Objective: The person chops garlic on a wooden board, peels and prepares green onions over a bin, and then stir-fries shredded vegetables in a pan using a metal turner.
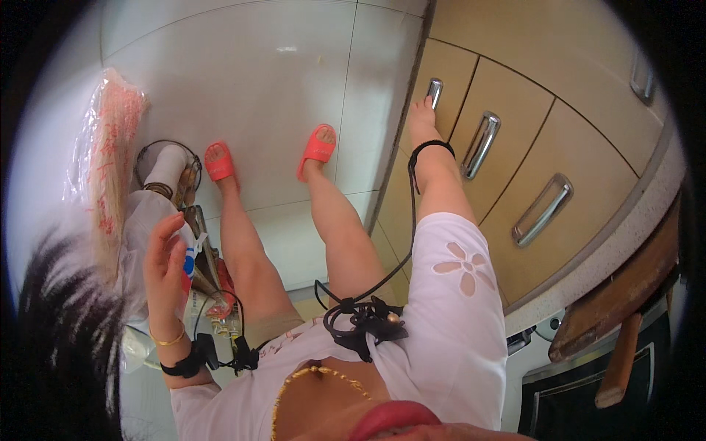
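My right hand (pixel 423 114) reaches down to a tan drawer cabinet, its fingers hooked at the chrome handle (pixel 436 87) of the lowest drawer. That drawer front (pixel 449 63) looks flush with its neighbours. Above it are two more chrome handles, a middle one (pixel 481 146) and an upper one (pixel 543 210). On the other side, my left hand (pixel 167 256) is raised with loosely bent fingers and holds nothing. Beside it stand a white plastic bag (pixel 137 218) and a long clear bag of what look like dried noodles (pixel 107 165), which bears red writing.
A speckled countertop edge (pixel 593 262) runs along the right, with a wooden board (pixel 618 286) and a wooden handle (pixel 619 361) on it. Bottles and packets (pixel 220 308) crowd by my left leg. A black cable (pixel 412 220) links my right wrist strap to my chest. White tiles (pixel 265 82) cover the floor.
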The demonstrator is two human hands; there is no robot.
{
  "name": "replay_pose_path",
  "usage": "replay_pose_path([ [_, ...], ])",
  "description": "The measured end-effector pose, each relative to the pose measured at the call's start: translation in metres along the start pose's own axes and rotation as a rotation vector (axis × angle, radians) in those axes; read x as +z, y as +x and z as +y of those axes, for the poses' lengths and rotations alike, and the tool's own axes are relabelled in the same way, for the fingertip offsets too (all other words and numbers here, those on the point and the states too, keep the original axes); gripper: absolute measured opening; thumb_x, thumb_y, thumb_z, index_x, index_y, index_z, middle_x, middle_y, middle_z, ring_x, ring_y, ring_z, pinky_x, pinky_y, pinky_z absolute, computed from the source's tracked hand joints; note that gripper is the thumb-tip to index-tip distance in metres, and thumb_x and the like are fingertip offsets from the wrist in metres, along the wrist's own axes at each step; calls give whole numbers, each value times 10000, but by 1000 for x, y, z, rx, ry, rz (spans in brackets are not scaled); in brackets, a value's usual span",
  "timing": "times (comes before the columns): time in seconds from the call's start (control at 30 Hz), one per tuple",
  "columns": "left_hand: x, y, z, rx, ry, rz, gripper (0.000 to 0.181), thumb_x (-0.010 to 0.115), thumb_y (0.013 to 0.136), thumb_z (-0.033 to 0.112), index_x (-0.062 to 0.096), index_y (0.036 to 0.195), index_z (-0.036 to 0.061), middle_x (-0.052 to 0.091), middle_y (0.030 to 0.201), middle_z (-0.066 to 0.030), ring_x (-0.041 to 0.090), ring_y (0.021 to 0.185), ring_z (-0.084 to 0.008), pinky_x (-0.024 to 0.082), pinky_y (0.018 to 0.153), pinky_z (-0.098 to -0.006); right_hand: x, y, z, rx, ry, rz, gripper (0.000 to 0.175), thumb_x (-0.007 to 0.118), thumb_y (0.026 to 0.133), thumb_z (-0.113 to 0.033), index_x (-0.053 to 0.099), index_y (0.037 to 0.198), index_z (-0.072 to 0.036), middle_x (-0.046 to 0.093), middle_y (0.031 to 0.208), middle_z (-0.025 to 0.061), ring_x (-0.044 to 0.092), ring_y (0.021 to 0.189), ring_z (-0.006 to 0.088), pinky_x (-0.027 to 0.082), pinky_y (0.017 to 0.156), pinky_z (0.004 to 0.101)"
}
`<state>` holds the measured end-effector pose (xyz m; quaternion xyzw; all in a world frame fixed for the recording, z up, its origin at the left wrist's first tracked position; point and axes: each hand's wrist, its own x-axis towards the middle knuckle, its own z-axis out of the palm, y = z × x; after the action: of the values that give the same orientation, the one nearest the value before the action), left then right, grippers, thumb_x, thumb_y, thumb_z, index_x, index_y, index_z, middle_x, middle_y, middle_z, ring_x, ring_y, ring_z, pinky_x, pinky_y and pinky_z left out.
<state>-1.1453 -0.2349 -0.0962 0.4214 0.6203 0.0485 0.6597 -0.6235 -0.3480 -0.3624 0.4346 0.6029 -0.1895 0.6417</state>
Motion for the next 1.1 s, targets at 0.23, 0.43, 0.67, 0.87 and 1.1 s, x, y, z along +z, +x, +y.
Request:
replay_pose_path([
  [0.23,3,13,4,38,71,-53,327,474,888,2,509,1213,24,509,1260,-58,466,1172,-153,340,989,-286,-5,16,-27,49,-93,35,329,475,895,-234,620,1175,-141,580,1185,55,455,1167,261,231,982,509],
  [0.43,16,3,26,77,19,-73,322,492,885,11,519,1205,34,507,1268,-60,465,1173,-152,341,985,-286,-67,-4,-78,21,58,232,318,497,868,-229,646,1140,-157,537,1228,89,411,1207,292,197,1026,502],
  [0.67,5,-18,45,151,97,-86,306,506,887,37,526,1193,36,512,1257,-49,470,1155,-141,355,955,-272,-109,-43,-111,-7,500,643,281,589,776,-180,647,1043,-115,535,1152,110,435,1165,303,322,992,450],
  [0.87,-5,-36,46,172,90,-61,312,506,879,23,528,1190,37,519,1236,-49,474,1137,-134,363,937,-261,-133,-90,-57,247,1323,1343,212,575,728,-70,579,940,-60,554,958,135,533,954,315,446,798,404],
  [1.1,1,-34,44,182,59,-57,321,505,865,-3,530,1183,37,520,1231,-46,473,1137,-135,369,930,-260,-88,-5,-12,444,1682,1208,195,508,772,-60,683,857,-65,648,808,154,619,797,343,486,736,401],
])
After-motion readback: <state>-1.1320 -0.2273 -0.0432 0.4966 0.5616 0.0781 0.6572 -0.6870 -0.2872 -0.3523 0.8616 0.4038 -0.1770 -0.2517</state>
